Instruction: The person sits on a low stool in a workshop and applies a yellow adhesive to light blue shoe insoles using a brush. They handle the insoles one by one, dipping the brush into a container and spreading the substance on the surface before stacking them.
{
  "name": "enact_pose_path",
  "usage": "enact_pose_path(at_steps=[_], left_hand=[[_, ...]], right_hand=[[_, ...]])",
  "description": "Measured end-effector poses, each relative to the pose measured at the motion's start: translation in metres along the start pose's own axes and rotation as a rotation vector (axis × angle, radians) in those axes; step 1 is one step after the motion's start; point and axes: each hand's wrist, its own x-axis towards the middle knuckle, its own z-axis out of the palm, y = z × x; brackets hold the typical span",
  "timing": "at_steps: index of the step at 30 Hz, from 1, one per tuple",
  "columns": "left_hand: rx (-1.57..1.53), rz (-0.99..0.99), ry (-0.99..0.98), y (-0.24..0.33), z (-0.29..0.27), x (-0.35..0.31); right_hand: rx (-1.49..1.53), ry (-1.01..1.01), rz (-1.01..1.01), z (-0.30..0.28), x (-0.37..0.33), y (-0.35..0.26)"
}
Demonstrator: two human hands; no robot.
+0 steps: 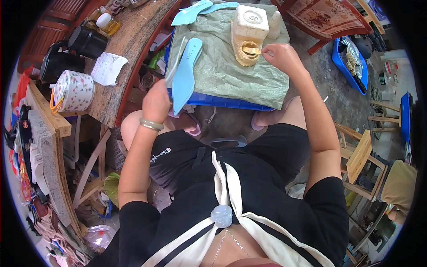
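My left hand point(156, 103), a bangle on its wrist, is closed on a thin pale strip point(180, 55) that points up and away, apparently a flat piece seen edge-on. Just right of it lies a light blue shoe insole point(187, 73), its near end at the edge of the sheet. My right hand point(284, 58) pinches a small yellowish brush point(252, 50), whose far end is in the round mouth of a white plastic glue pot point(251, 24). Yellow crust coats that mouth. More blue insoles point(192, 12) lie at the far left corner.
A green woven sheet point(222, 80) covers the work surface, over a blue crate edge point(231, 101). To the left, a wooden table point(133, 40) carries a floral pot point(75, 91), black mugs and paper. A wooden chair point(327, 18) and blue basket point(349, 64) stand right.
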Motion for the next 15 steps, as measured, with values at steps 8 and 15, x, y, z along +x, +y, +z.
enact_pose_path(at_steps=[8,15], left_hand=[[-0.432,-0.201,0.121,0.065,-0.045,-0.025],[-1.532,-0.789,-0.197,0.098,0.023,-0.068]], right_hand=[[0.064,0.218,-0.085,0.004,-0.029,0.006],[-0.091,0.327,-0.064,0.03,-0.066,-0.013]])
